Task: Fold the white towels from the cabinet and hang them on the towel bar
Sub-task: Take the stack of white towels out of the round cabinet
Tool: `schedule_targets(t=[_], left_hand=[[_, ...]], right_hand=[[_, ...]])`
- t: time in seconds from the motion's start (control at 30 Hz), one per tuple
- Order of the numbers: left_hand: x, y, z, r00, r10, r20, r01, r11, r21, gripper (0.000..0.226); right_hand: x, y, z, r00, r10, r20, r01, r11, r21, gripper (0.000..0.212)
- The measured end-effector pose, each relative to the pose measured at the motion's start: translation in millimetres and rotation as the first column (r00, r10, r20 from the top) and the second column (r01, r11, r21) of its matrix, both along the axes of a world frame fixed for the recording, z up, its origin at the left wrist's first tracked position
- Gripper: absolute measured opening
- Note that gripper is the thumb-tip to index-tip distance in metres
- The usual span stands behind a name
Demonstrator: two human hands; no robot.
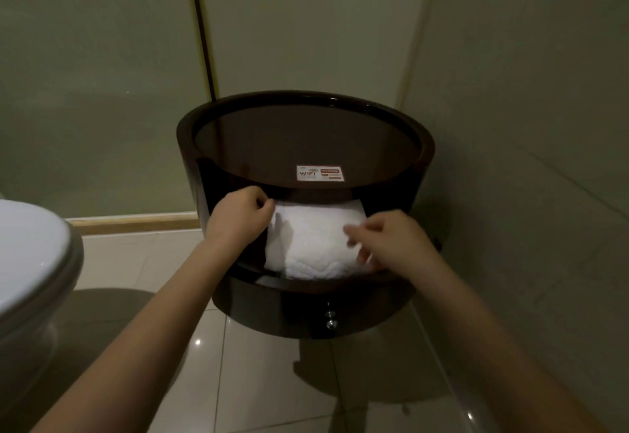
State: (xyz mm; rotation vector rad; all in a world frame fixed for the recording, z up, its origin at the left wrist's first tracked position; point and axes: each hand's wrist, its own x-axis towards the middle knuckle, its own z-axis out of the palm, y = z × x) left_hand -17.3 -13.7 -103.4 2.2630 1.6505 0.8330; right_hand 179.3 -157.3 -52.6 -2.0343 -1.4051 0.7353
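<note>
The left hand [243, 214] pinches the upper left corner of the white towel [313, 242]. The right hand [388, 242] has bent fingers on its right side, blurred; if it grips, I cannot tell. The towel lies in the open shelf of the round cabinet [306, 310], at the centre of the frame, with a toilet [30, 255] at the left edge.

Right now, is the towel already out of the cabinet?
No, the towel lies on the cabinet shelf, left hand and right hand at its edges.
</note>
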Motion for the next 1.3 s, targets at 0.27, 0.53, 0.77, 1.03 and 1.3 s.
schedule_targets(t=[0.27,0.53,0.77,1.03,1.3], left_hand=[[13,6,-28,0.994,-0.059,0.093,0.105,0.766,-0.634,0.063],[28,10,-32,0.937,0.087,0.338,0.231,0.573,-0.786,0.077],[29,16,-42,0.852,0.300,0.429,0.287,0.418,-0.862,0.079],[19,19,-18,0.793,0.450,0.411,0.251,0.372,-0.893,0.094],[8,15,-3,0.788,0.435,0.436,0.386,0.203,-0.900,0.095]], right_hand=[[39,73,-44,0.980,-0.187,-0.065,0.160,0.941,-0.299,0.073],[46,86,-55,0.877,-0.309,-0.368,0.092,0.860,-0.502,0.069],[53,93,-65,0.810,-0.303,-0.503,0.018,0.869,-0.495,0.053],[61,98,-65,0.682,-0.322,-0.657,-0.065,0.868,-0.493,0.047],[60,98,-59,0.598,-0.346,-0.723,-0.126,0.850,-0.511,0.045]])
